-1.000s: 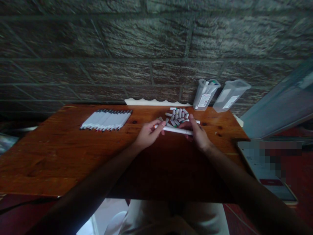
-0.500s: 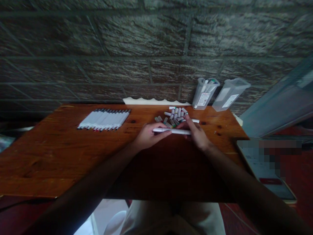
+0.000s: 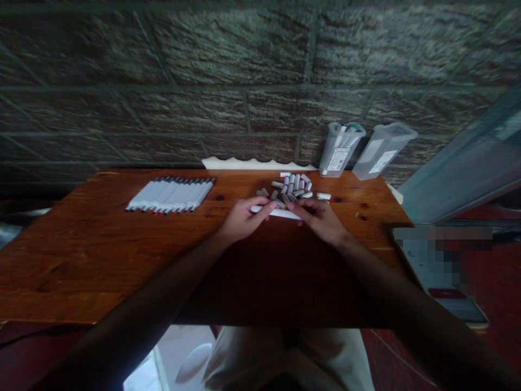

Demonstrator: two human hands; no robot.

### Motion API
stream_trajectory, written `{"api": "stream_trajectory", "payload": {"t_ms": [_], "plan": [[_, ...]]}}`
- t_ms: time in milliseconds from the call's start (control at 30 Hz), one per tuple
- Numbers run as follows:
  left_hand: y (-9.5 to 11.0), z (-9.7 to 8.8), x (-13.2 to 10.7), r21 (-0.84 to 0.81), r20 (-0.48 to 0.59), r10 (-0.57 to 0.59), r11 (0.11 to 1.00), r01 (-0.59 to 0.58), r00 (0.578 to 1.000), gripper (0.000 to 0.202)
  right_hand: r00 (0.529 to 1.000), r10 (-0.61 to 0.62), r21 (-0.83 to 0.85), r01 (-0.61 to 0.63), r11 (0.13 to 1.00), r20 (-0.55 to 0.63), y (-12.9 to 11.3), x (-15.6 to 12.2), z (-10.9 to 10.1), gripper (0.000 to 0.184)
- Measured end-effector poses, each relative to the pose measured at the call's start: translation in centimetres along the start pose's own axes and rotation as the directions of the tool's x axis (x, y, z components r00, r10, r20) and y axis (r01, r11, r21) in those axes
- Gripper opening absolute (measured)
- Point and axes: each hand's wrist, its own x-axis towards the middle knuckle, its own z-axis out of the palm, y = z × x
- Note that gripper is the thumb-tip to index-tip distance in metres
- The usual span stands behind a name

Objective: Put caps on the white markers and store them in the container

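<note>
A white marker (image 3: 283, 213) lies level between my two hands above the wooden table. My left hand (image 3: 244, 218) is closed on its left end, thumb along the front. At the marker's other end, my right hand (image 3: 319, 218) is closed with thumb and fingers pinching it. Just beyond my fingers is a loose pile of white marker caps (image 3: 292, 184) with coloured ends. One cap (image 3: 324, 196) lies apart, to the right of the pile. To the left, a row of uncapped-looking white markers (image 3: 171, 194) lies side by side, dark at the far ends.
Two clear plastic containers stand at the back right; one container (image 3: 340, 149) holds several markers, the other container (image 3: 382, 152) stands beside it. A scalloped white strip (image 3: 258, 163) runs along the wall. A tablet-like device (image 3: 443, 282) sits right of the table (image 3: 81, 244).
My right hand has shifted its grip, its fingers now curled at the marker's right end. The marker tilts slightly down to the right. The camera view has shifted a little.
</note>
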Motion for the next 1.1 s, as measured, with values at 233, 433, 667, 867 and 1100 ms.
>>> {"api": "stream_trajectory", "payload": {"t_ms": [233,433,667,867,1100], "plan": [[-0.2,0.0,-0.1,0.034,0.019,0.037,0.999,-0.038,0.999,0.037,1.000,-0.021,-0.032,0.020,0.999,-0.007,0.8,0.1,-0.1,0.057],[-0.1,0.0,-0.2,0.046,0.033,0.056,0.997,-0.057,0.998,0.036,1.000,-0.009,-0.020,0.009,1.000,-0.005,1.2,0.3,-0.2,0.058],[0.1,0.0,-0.2,0.080,0.023,0.072,0.994,-0.074,0.997,0.033,0.998,-0.053,-0.106,0.054,0.993,0.018,0.9,0.1,-0.1,0.060],[0.2,0.1,-0.3,0.100,0.029,0.086,0.991,-0.088,0.996,0.033,0.996,-0.078,-0.190,0.084,0.978,0.036,1.2,0.0,-0.2,0.058],[0.0,0.3,-0.3,0.136,0.070,0.144,0.979,-0.153,0.987,0.033,0.992,-0.104,-0.251,0.121,0.960,0.077,1.6,0.2,-0.5,0.054]]}}
